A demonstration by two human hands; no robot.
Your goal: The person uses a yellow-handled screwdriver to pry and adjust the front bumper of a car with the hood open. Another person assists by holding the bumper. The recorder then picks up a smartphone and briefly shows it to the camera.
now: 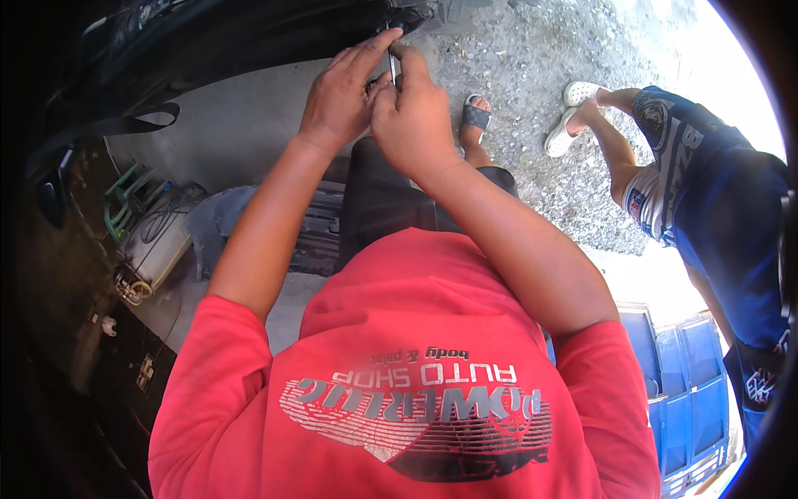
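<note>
My left hand and my right hand are together at a black vehicle panel along the top. A slim metal tool stands between my fingers, reaching up toward a dark fitting at the panel's edge. My right hand is closed on this tool. My left fingers are curled beside its upper part, with the index tip over it; what they grip is partly hidden by my hands.
Another person in white clogs stands at my right on gravel. Blue panels lie behind them. At left are a black strap, a green chair, a pale tank with hoses and grey slatted parts.
</note>
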